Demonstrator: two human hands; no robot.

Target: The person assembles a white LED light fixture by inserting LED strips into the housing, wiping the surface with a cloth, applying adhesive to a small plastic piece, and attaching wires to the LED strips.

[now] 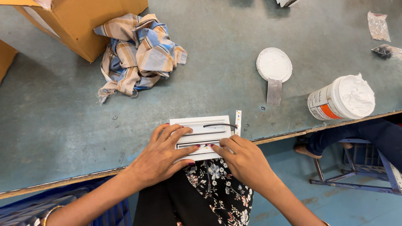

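Observation:
A white rectangular slotted plate lies at the near edge of the grey-green table, with a thin black wire across its top and a narrow white strip with small yellow dots at its right end. My left hand rests flat on the plate's left part, fingers spread. My right hand presses its fingertips on the plate's lower right, next to another dotted strip set in a slot.
A crumpled striped cloth and a cardboard box lie at the back left. A white lid with paste, a metal scraper and an open tub of white paste sit at the right. Another person's leg shows beyond the table edge.

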